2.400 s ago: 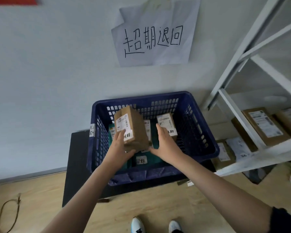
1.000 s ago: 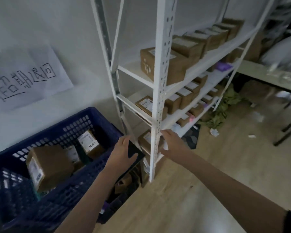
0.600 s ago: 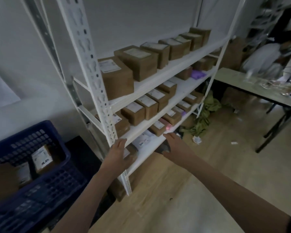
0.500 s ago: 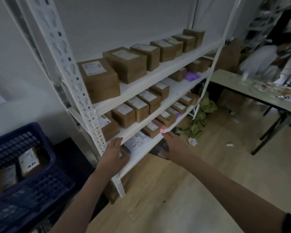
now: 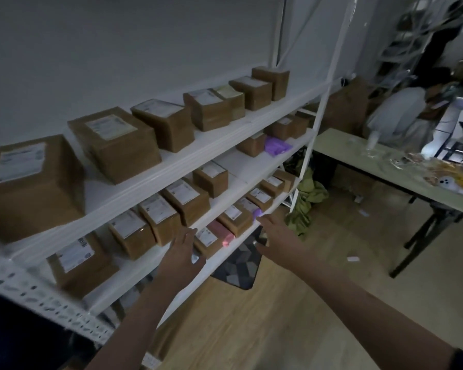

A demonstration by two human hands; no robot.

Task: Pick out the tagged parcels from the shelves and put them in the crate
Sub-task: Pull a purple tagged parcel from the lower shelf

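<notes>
Parcels of brown cardboard with white labels are seen in rows on the white metal shelves, on three levels. On the lowest visible level, a parcel with a pink glowing patch is placed near the front edge, and beside it, further right, a parcel with a purple glowing spot is found. Whether these lights are tags cannot be told for sure.

Both hands are stretched toward this lower shelf. The left hand is held flat with the fingers straight and a little spread, just in front of the pink-lit parcel; nothing is gripped by it. The right hand is also held with fingers extended and loose, its fingertips close to the purple spot at the shelf edge; nothing is held, and whether the parcel is touched cannot be told.

A dark patterned bag is seen under the shelf edge on the wooden floor. A green table is placed at the right, and green cloth lies on the floor beside the shelf post.
</notes>
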